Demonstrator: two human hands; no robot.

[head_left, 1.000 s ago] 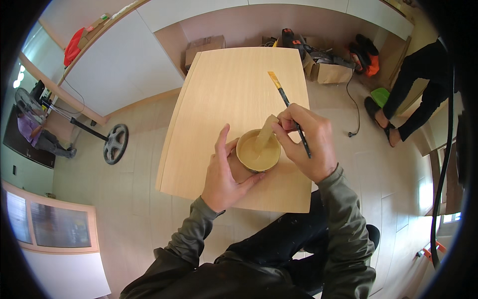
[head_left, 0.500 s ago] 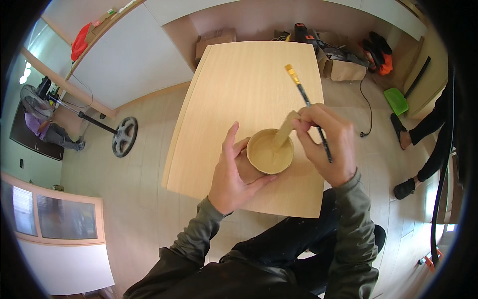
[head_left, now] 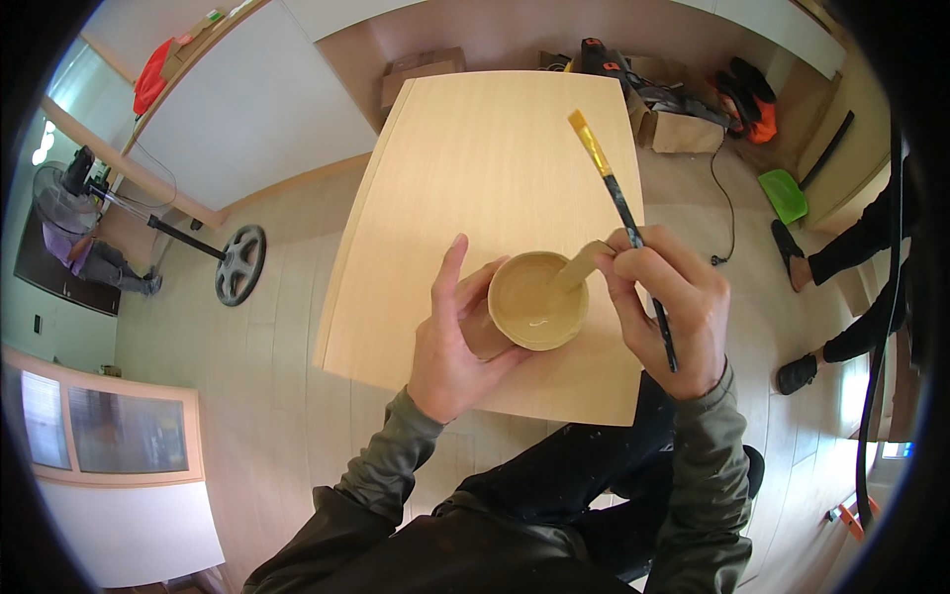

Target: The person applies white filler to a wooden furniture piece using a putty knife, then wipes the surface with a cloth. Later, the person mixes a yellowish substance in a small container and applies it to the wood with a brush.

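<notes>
My left hand is wrapped around the side of a round cup, its thumb and fingers apart on the wall. Tan, creamy paint-like liquid lies inside. Pinched in my right hand is a flat, pale stirring stick, its lower end dipping into the liquid at the cup's right side. That same hand also holds a slim paintbrush with a dark handle and yellow tip pointing up and away. Beneath the cup is a pale wood-grain panel; the cup's base is hidden.
A pedestal fan stands on the floor to the left. Behind the panel are cardboard boxes with tools and a cable. A green dustpan and another person's legs are at right; a seated person is far left.
My right hand has shifted right and slightly down, with the stick now leaning lower against the cup's right rim. The brush tilts more toward the camera. My left hand still holds the cup.
</notes>
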